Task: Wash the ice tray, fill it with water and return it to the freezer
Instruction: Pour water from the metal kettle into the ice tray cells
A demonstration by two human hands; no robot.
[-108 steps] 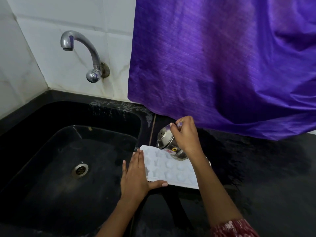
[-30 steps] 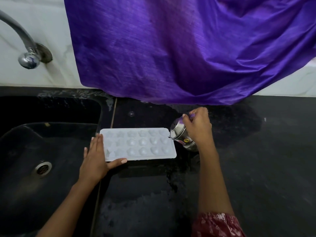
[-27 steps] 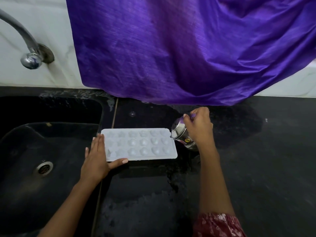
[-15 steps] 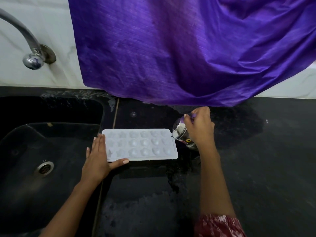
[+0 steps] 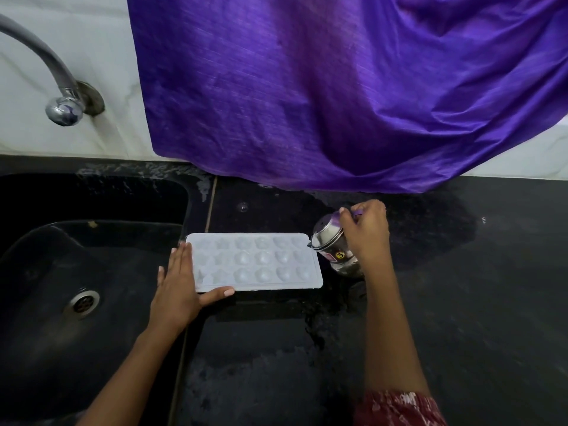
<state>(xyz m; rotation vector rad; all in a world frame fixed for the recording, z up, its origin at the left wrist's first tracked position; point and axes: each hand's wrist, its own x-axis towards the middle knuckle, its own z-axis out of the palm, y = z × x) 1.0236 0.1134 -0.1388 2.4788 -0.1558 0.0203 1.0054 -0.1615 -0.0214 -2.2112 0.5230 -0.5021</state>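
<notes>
Head view, ice tray: The white ice tray [image 5: 255, 261] lies flat on the black counter [image 5: 461, 302], just right of the sink [image 5: 46, 348], with its left end at the sink's edge. It has three rows of moulds, some star-shaped and some round.
Left hand: The left hand [image 5: 176, 290] is flat. Its fingers are straight and close together against the left end of the tray, and the thumb stretches along the front edge.
Right hand: The right hand [image 5: 368, 235] has its fingers curled around a small steel pot [image 5: 330, 241].
Steel pot: It is tilted, with the mouth toward the far right corner of the tray. The lip touches the tray or is just beside it; I cannot tell which. I cannot see if water comes out.
Sleeve: A red patterned sleeve [image 5: 399, 407] is on the right arm.
Sink: The basin is black with a metal drain [image 5: 81, 304]. A chrome tap [image 5: 63, 109] stands out from the white tiled wall [image 5: 76, 32] above it.
Cloth: A purple cloth [image 5: 338, 87] hangs behind the counter, and its lower edge is near the counter surface.
Counter: It looks wet in front of the tray.
</notes>
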